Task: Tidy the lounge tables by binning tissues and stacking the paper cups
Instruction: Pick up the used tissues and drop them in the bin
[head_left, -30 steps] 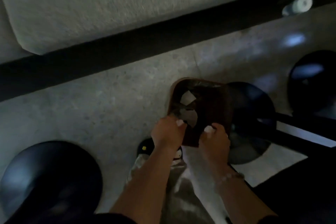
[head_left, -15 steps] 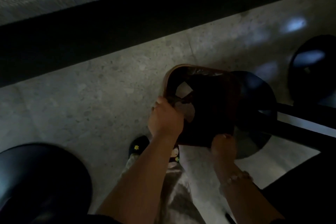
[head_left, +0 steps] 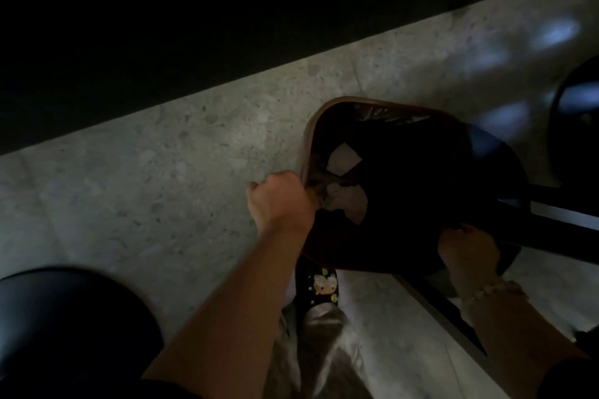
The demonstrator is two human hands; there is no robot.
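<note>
The bin (head_left: 310, 136) stands on the floor (head_left: 162, 188).
Tissues (head_left: 344, 156) lie inside; left hand (head_left: 279, 201) at its left rim, right hand (head_left: 464, 249) at its near-right edge.

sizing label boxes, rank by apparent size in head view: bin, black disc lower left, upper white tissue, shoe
1. bin and black disc: alike, disc cropped and nearer, so unranked
2. shoe
3. upper white tissue

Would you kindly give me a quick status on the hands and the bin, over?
Left hand grips bin at left rim; right hand grips its near edge. Tissues inside bin. Black round base crowds bin's right side.
</note>
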